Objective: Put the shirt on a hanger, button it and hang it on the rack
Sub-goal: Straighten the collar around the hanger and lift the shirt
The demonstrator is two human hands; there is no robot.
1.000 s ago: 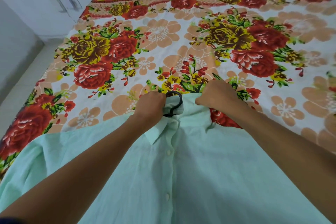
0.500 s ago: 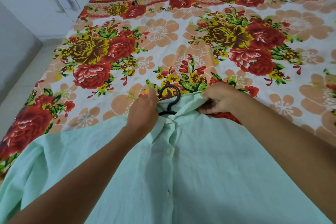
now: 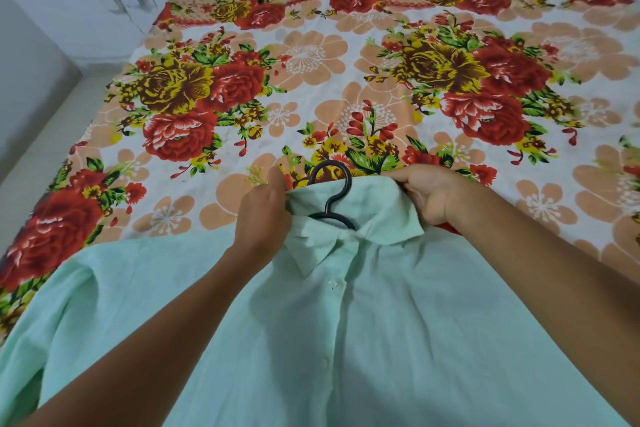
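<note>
Floral-sheeted bed [image 3: 346,55] carries the mint-green button shirt [image 3: 346,340]; both hands' fingers [image 3: 403,180] pinch its collar at frame centre, settling it round the black plastic hanger [image 3: 332,191]

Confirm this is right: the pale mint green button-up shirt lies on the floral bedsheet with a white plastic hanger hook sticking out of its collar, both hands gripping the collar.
Wrong in one respect: the hanger hook is black, not white, as the head view shows. The rest holds: the pale mint green button-up shirt lies on the floral bedsheet, left hand and right hand gripping the collar.
</note>
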